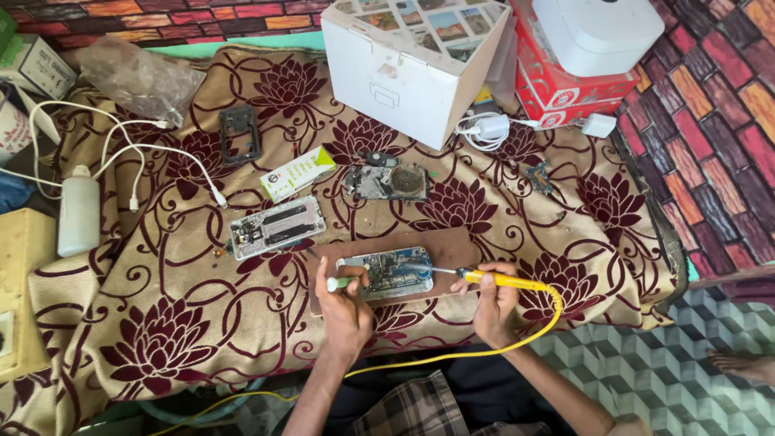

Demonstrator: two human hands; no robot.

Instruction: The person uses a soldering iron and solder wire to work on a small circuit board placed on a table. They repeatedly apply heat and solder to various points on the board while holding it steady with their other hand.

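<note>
The bench point(121, 323) is covered with a beige cloth with dark red flowers, and beside it the floor has a pattern of coloured bricks and, lower right, green-grey cubes. At the back stands a white cardboard box point(404, 77) with small pictures on its top, and next to it a red and white box point(577, 89) carrying a white rounded device point(597, 32). A small white and green packet point(297, 173) lies near the middle, and a white bottle point(79, 214) at the left. On a brown board point(452, 246) at the front edge lies the opened phone point(387, 273). The left hand point(345, 311) has its grip closed around a small white and green tool point(339, 282), touching the phone. The right hand point(494, 303) holds the yellow soldering iron point(504, 281), its tip over the phone.
</note>
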